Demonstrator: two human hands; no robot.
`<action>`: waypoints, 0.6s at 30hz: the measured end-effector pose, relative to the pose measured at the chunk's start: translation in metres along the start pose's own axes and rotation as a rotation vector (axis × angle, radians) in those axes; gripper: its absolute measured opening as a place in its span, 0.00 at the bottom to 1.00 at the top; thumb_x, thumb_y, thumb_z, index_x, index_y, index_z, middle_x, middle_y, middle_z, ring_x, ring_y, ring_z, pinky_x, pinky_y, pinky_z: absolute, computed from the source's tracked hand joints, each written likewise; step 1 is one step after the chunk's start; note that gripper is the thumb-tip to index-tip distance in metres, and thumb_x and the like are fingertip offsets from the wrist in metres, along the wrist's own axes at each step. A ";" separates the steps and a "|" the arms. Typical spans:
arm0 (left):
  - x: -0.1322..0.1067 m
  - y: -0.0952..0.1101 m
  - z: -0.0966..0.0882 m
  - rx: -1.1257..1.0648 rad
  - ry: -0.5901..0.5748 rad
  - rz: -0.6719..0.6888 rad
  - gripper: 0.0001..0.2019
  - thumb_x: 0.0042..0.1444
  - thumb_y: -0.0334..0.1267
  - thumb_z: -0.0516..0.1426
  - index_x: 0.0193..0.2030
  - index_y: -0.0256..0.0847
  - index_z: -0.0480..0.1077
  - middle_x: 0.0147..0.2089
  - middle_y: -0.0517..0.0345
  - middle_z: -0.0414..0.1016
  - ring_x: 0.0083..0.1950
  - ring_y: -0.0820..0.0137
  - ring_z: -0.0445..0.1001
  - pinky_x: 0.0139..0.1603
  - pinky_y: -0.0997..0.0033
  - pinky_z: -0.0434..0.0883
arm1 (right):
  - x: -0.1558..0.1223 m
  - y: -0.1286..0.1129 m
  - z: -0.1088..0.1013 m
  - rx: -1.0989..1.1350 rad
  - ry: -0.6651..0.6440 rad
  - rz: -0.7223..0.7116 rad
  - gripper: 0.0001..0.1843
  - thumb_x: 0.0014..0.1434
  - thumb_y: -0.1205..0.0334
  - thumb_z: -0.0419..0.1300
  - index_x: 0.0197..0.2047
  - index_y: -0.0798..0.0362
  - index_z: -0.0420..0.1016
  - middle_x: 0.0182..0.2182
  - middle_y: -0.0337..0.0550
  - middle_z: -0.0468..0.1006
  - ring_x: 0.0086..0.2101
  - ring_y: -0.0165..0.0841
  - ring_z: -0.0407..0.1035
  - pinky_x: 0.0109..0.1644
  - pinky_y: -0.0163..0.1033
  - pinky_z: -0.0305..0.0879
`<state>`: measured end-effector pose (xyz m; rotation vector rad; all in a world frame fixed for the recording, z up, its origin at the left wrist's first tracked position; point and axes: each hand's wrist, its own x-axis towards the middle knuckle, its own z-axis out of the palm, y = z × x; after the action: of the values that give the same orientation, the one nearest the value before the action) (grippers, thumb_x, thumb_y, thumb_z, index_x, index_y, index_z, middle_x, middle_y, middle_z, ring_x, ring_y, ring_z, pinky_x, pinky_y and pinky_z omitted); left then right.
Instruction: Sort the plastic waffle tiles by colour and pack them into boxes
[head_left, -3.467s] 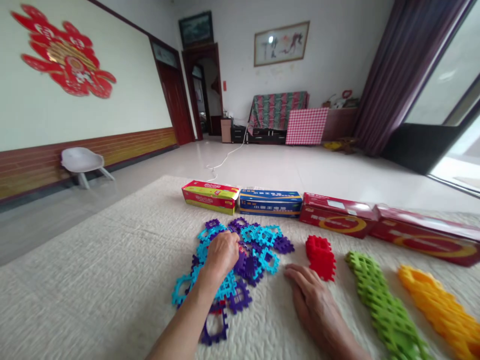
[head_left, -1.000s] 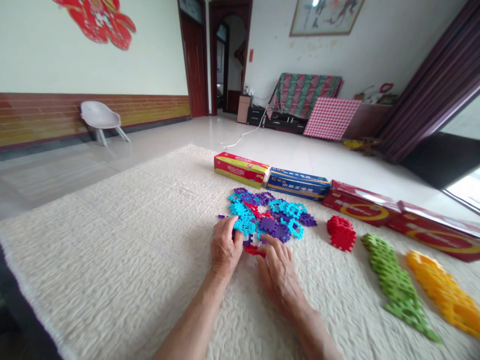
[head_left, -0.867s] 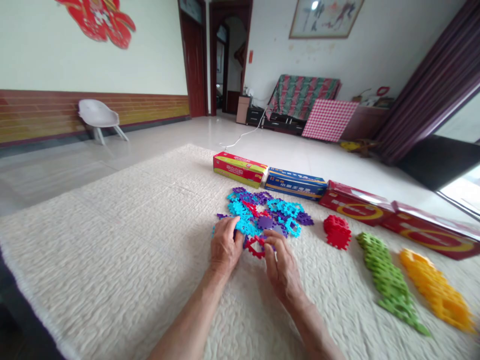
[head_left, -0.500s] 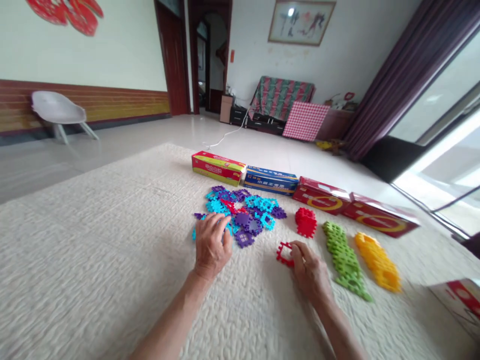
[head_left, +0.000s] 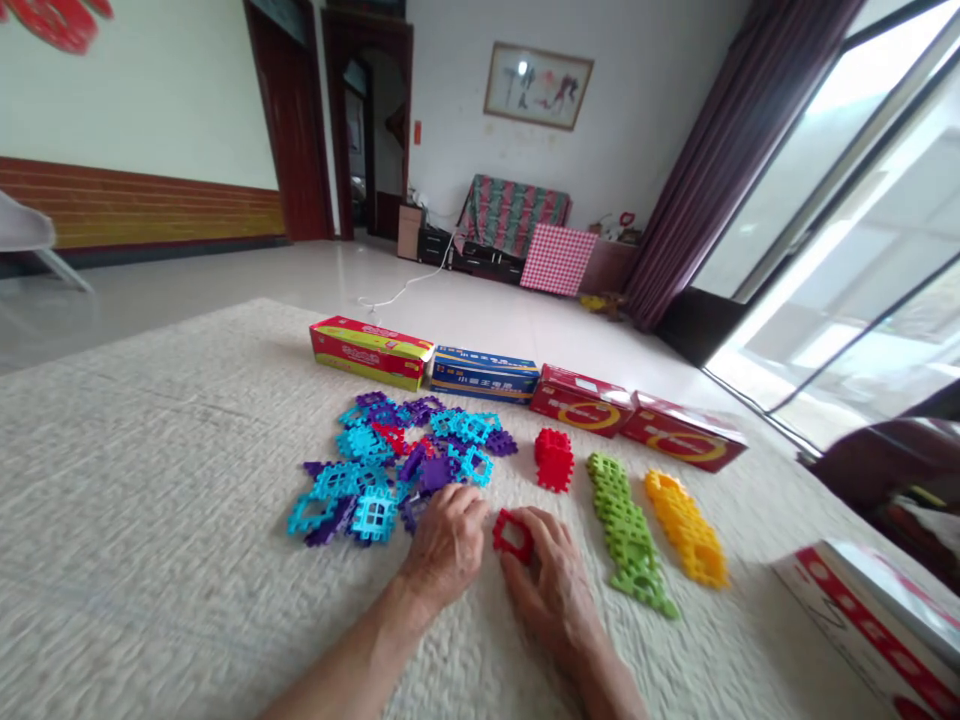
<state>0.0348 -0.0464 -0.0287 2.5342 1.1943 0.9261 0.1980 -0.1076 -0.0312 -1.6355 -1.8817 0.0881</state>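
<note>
My right hand (head_left: pixel 553 580) grips a red toothed plastic building tile (head_left: pixel 511 538) with an open middle, low over the mat. Close on its left is my left hand (head_left: pixel 448 540), fingers bent together at the near edge of a mixed pile; whatever they hold, if anything, is hidden. Light-blue tiles (head_left: pixel 374 515) and purple tiles (head_left: pixel 436 474) make up most of that pile, with a few red pieces (head_left: pixel 390 436) among them. Beyond my right hand stands a stack of red tiles (head_left: pixel 554 462). A row of green tiles (head_left: pixel 628 535) and a row of yellow tiles (head_left: pixel 686 528) lie to its right.
Along the far side stand a red-and-yellow box (head_left: pixel 371 353), a blue box (head_left: pixel 484 376) and two dark red boxes (head_left: pixel 581 402). A white-and-red box (head_left: pixel 862 630) sits at the near right. Everything rests on a cream quilted mat (head_left: pixel 187 480).
My left hand has moved right from the pile's left part to its near edge, its fingers closing. My right hand has brought the red tile closer to it. The view has turned right.
</note>
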 end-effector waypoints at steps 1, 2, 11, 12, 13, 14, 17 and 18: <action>0.000 -0.001 0.001 -0.003 0.002 -0.004 0.12 0.56 0.23 0.50 0.40 0.40 0.71 0.42 0.55 0.73 0.48 0.64 0.68 0.51 0.62 0.69 | 0.001 0.002 0.002 -0.004 0.033 0.003 0.20 0.58 0.62 0.57 0.54 0.49 0.67 0.51 0.46 0.71 0.50 0.38 0.66 0.54 0.45 0.66; 0.000 -0.002 0.001 -0.005 0.007 -0.006 0.13 0.57 0.23 0.49 0.40 0.40 0.71 0.43 0.54 0.73 0.48 0.64 0.68 0.51 0.62 0.69 | 0.003 0.005 0.003 -0.016 0.076 0.008 0.21 0.58 0.62 0.57 0.55 0.49 0.66 0.51 0.47 0.71 0.50 0.38 0.66 0.54 0.45 0.66; 0.001 -0.002 0.002 -0.029 0.014 -0.006 0.12 0.60 0.25 0.49 0.39 0.39 0.72 0.43 0.53 0.72 0.48 0.63 0.67 0.52 0.60 0.68 | 0.050 0.049 0.004 -0.270 0.402 0.004 0.25 0.57 0.67 0.54 0.58 0.54 0.63 0.55 0.52 0.69 0.55 0.44 0.60 0.59 0.56 0.59; 0.001 -0.003 0.003 -0.031 0.013 -0.005 0.12 0.60 0.25 0.49 0.40 0.40 0.72 0.43 0.53 0.72 0.48 0.63 0.67 0.52 0.60 0.68 | 0.051 0.051 0.005 -0.279 0.401 0.014 0.25 0.56 0.68 0.54 0.58 0.53 0.63 0.55 0.52 0.69 0.55 0.44 0.59 0.59 0.56 0.59; 0.001 -0.003 0.004 -0.033 0.012 -0.004 0.12 0.60 0.25 0.49 0.40 0.40 0.72 0.43 0.53 0.72 0.48 0.63 0.67 0.51 0.59 0.68 | 0.051 0.052 0.005 -0.286 0.397 0.022 0.26 0.56 0.68 0.54 0.58 0.53 0.63 0.55 0.51 0.69 0.55 0.44 0.59 0.59 0.56 0.59; 0.001 -0.004 0.005 -0.035 0.011 -0.004 0.13 0.60 0.25 0.49 0.41 0.40 0.72 0.43 0.53 0.72 0.48 0.63 0.67 0.51 0.59 0.68 | 0.050 0.053 0.006 -0.291 0.392 0.029 0.26 0.55 0.69 0.53 0.58 0.53 0.63 0.55 0.51 0.69 0.55 0.44 0.59 0.59 0.56 0.59; 0.000 -0.005 0.007 -0.041 0.006 -0.001 0.12 0.60 0.25 0.49 0.42 0.40 0.72 0.43 0.54 0.72 0.47 0.63 0.67 0.51 0.59 0.67 | 0.047 0.053 0.008 -0.301 0.381 0.046 0.27 0.54 0.70 0.52 0.58 0.52 0.63 0.54 0.51 0.69 0.55 0.44 0.59 0.59 0.56 0.59; 0.000 -0.005 0.008 -0.041 0.006 -0.002 0.12 0.59 0.25 0.49 0.41 0.40 0.72 0.43 0.54 0.72 0.47 0.63 0.67 0.51 0.59 0.67 | 0.047 0.052 0.009 -0.303 0.378 0.050 0.27 0.54 0.71 0.51 0.58 0.52 0.63 0.54 0.51 0.68 0.55 0.44 0.59 0.59 0.56 0.59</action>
<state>0.0359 -0.0424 -0.0372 2.4999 1.1667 0.9486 0.2378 -0.0501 -0.0422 -1.7493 -1.6188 -0.4752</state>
